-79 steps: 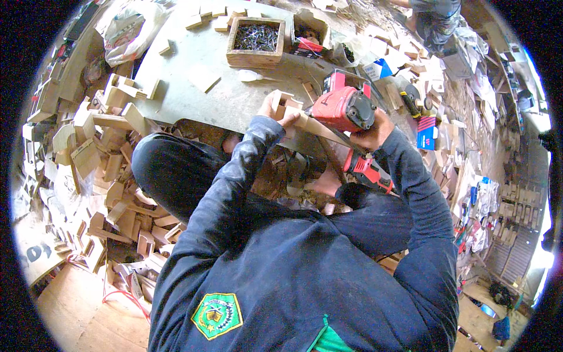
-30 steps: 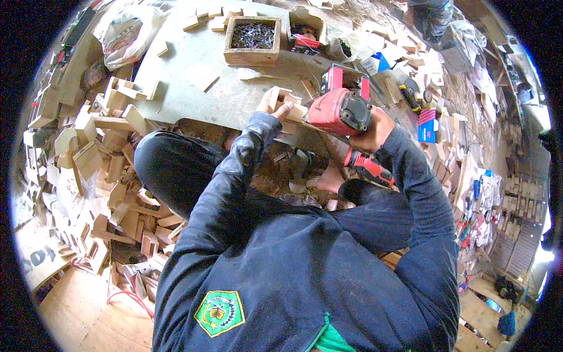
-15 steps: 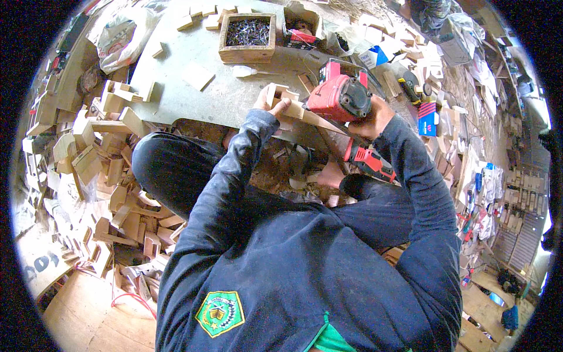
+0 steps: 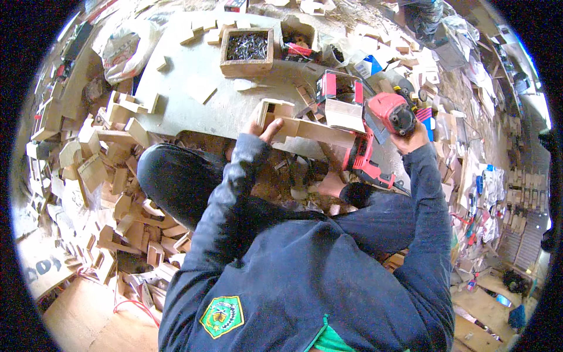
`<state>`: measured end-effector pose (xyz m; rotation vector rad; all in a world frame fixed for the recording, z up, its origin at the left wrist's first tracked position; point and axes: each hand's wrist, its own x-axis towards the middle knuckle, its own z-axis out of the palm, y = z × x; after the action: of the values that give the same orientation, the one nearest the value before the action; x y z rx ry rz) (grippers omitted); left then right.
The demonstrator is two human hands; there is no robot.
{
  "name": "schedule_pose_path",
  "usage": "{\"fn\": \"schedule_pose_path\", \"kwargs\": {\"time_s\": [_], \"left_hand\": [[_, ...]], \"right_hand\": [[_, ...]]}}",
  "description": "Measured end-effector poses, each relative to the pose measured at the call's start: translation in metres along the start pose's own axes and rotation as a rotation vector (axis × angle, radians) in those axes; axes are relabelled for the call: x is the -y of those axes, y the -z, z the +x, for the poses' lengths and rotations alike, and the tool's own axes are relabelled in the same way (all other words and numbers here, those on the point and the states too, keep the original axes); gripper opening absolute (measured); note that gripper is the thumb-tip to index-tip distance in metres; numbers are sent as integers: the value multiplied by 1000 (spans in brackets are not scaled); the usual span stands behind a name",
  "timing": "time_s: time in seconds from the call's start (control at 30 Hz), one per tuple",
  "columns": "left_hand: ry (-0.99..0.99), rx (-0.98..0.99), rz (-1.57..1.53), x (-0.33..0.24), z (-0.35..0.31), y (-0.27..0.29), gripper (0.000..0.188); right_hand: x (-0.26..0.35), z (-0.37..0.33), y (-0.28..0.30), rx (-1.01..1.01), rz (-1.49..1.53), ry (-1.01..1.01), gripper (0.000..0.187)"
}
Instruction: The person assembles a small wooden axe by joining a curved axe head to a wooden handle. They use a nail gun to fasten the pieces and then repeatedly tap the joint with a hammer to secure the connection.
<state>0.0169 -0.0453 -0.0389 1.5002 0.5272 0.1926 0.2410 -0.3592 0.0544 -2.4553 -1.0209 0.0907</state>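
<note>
Over the near edge of the worktop [image 4: 176,114], the wooden piece [image 4: 319,131] is pinched in the left hand's grip [image 4: 263,130], while the red power tool [image 4: 390,110], clasped in the right hand's grip [image 4: 412,139], now stands withdrawn rightward, ending contact.

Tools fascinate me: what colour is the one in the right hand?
The tool is red with a dark end, clearest in the head view.

a grey-green tabletop [image 4: 176,114] carries a wooden box [image 4: 246,68] of metal fasteners [image 4: 247,45]. left of this box lie small wood blocks [image 4: 191,37]; just nearer the person, a small white thing [image 4: 246,85]; nearer and left, a flat pale piece [image 4: 203,91]; right, an open carton [image 4: 298,51].
</note>
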Motion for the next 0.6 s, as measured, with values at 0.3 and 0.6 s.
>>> {"fn": "schedule_pose_path", "kwargs": {"time_s": [0.3, 0.6], "left_hand": [[-197, -82, 75, -34, -56, 10, 74], [-245, -46, 127, -55, -60, -13, 68]], "right_hand": [[-110, -60, -47, -216, -294, -491, 69], [-129, -84, -59, -31, -290, -646, 83]]}}
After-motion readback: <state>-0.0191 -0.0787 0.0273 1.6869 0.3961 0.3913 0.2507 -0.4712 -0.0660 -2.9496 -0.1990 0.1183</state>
